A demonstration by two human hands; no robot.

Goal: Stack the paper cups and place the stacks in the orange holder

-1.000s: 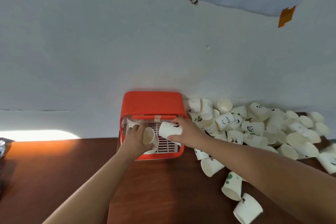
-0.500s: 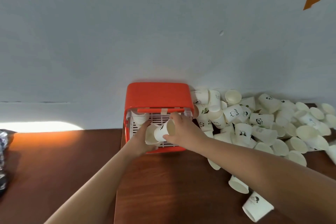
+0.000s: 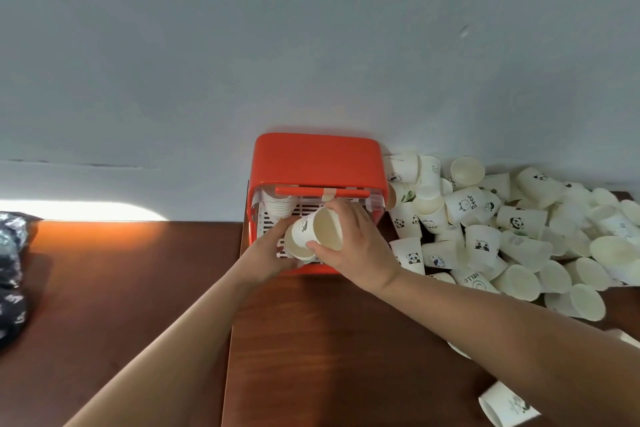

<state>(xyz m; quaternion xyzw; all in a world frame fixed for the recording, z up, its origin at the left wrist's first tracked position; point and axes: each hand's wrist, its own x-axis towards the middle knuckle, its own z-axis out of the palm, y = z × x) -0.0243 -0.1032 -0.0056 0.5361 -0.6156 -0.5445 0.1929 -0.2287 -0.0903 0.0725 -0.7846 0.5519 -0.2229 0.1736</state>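
A lone paper cup (image 3: 507, 406) lies on its side at the near edge of the brown desk (image 3: 329, 340). Farther in, two bare arms reach forward. The right hand (image 3: 353, 246) has its fingers (image 3: 313, 246) wrapped around a white cup (image 3: 317, 230) with a small dark drawing on its side; the open mouth faces the camera. The cup's bottom pokes into a second cup (image 3: 298, 250), which the left hand (image 3: 268, 255) grips from the left. Both cups are just in front of the orange holder (image 3: 317, 158), over its white slotted floor. A short stack of cups (image 3: 278, 206) stands in the holder's back left corner. To the right of the holder, a big pile of loose cups (image 3: 512, 236) is spread over the desk. Many have little panda faces. One says "Bear" (image 3: 467, 206) and one says "HELLO" (image 3: 472, 277). Behind it all is a plain grey wall (image 3: 242, 45).
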